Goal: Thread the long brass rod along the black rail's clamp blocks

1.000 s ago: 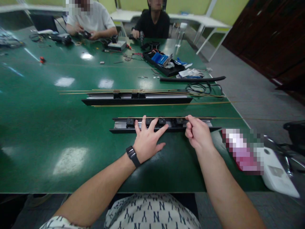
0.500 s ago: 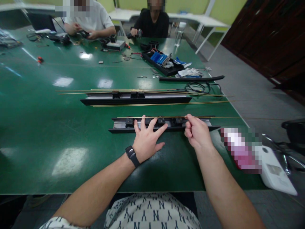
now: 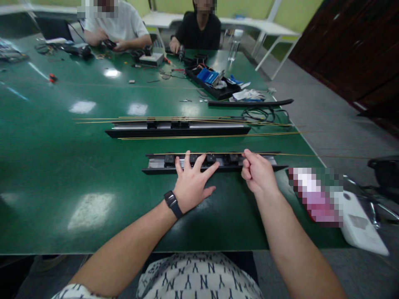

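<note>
The left hand lies spread over the near black rail, hiding the middle blocks beneath its fingers; the right hand is curled, so whether its fingertips pinch the thin brass rod cannot be told; that rod thins to nothing toward the right, its end lost; a mosaic patch blots out whatever lies at the table's near right corner; the white device beside it is partly covered by that patch; far off, two seated people are cut by the top edge, and the small parts in the black tray are too small to name; both forearms run out at the bottom edge.
</note>
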